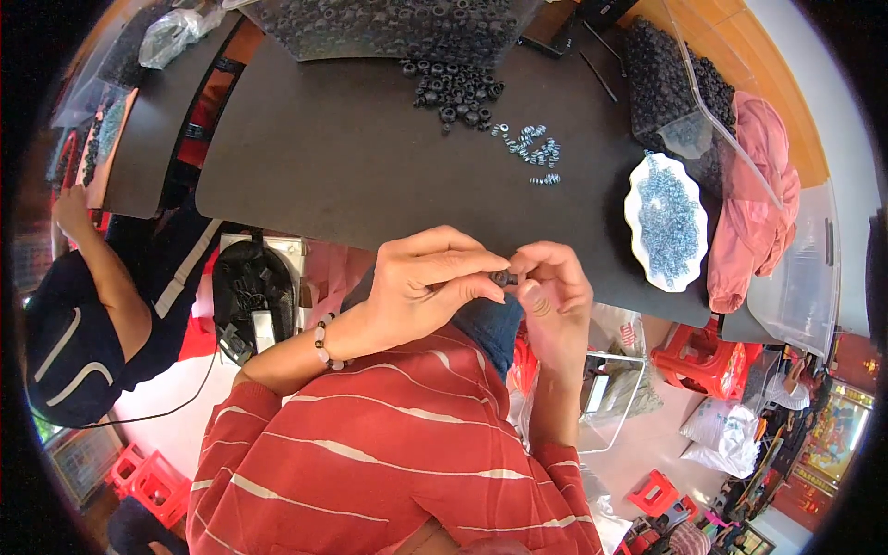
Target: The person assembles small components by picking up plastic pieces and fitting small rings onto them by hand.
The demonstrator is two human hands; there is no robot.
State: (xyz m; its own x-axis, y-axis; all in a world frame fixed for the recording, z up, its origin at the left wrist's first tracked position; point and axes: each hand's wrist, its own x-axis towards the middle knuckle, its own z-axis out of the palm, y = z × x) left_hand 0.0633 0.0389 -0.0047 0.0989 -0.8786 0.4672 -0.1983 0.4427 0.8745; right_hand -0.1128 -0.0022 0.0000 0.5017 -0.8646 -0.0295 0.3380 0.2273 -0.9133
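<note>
In front of my chest, just off the table's near edge, my two hands meet around a small black cylindrical part [504, 277]. My left hand [430, 282] is closed, its thumb and fingertips pinching the part at one end. The thumb and forefinger of my right hand [558, 291] close on its other end, and the fingers partly hide it. Beyond them on the dark table [370, 157] lie several loose metal coil springs [532, 146]. Farther back is a heap of small black ring-like parts [453, 92]. At the right, a white scalloped dish [633, 208] holds many springs.
Clear bins of black parts stand at the back [398, 28] and the back right [673, 88]. A pink garment [754, 194] hangs by the right edge. A co-worker's hand [72, 215] rests at another table on the left. A red stool [708, 361] stands to the right.
</note>
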